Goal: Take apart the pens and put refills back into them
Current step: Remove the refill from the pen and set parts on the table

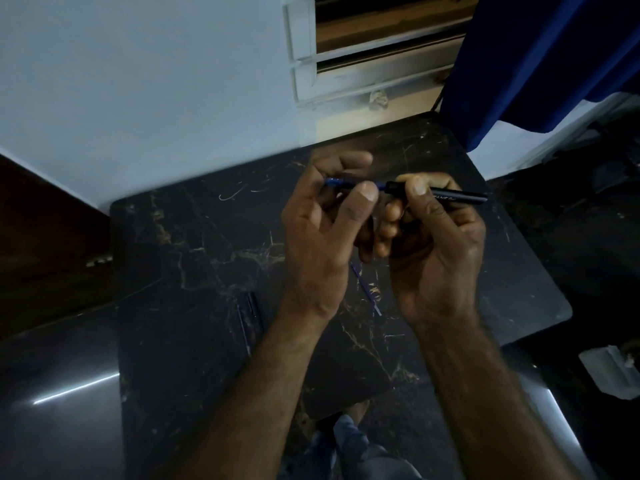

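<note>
Dark marble tabletop (194,244) is butted against a pale wall (138,81) at upper left; its rounded right corner is seen at mid-right, below a blue curtain (536,57). Bare surface is left open left of the hands. Both hands are held up at mid-frame. The black pen barrel (457,196) is gripped by the right hand (436,244), thumb on top. The blue piece (337,182) sticking out of it is pinched by the left hand (322,230). A loose refill (367,289) lies on the tabletop below the hands, more pen parts (247,313) at lower left.
</note>
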A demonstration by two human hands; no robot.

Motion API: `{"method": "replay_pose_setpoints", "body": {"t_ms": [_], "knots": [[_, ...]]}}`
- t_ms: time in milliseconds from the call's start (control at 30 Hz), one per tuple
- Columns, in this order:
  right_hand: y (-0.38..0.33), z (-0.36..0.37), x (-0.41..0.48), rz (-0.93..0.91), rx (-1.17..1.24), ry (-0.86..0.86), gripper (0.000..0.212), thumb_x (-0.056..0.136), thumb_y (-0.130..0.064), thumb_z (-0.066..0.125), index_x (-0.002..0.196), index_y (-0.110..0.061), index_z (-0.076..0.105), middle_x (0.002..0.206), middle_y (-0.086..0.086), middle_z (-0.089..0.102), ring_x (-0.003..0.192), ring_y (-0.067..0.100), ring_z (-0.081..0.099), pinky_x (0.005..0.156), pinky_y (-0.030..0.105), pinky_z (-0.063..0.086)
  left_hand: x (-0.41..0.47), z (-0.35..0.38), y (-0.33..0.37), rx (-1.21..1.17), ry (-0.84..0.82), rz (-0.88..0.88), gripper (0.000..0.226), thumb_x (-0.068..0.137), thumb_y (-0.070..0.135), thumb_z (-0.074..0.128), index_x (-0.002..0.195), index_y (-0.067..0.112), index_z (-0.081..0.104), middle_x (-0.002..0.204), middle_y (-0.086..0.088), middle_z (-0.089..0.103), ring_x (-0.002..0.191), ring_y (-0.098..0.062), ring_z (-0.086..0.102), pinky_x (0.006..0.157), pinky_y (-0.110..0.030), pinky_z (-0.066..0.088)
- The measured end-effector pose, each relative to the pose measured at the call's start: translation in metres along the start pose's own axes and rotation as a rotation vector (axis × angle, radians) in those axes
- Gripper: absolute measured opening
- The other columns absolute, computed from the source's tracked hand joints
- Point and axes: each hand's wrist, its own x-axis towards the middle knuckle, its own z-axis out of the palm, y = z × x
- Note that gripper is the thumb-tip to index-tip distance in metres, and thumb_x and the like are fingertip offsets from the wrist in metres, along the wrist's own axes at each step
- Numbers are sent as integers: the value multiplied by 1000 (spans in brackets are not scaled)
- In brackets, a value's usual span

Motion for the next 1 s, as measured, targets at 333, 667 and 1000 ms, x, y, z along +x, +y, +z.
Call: {"method": "replay_pose_setpoints", "body": {"t_ms": [333,667,1000], "knots": [[7,0,2,25,19,11,9,103,-8,55,96,-5,61,73,6,62,60,15,59,48,27,49,0,-9,2,105,185,10,18,105,27,65,88,28,70,73,4,71,50,-12,61,42,-23,47],[12,1,5,13,-21,72,11,100,-6,53,92,-4,59,71,11,66,56,20,63,48,28,51,2,-13,-3,207,131,79,7,107,12,62,101,10,65,78,8,71,65,-9,69,60,-28,57],[23,-9,10,41,-60,-55,21,100,3,47,104,5,68,86,16,72,75,25,70,65,32,57,4,-28,-7,197,78,-9,16,110,5,60,123,2,68,86,8,74,71,-9,69,58,-28,57]]}}
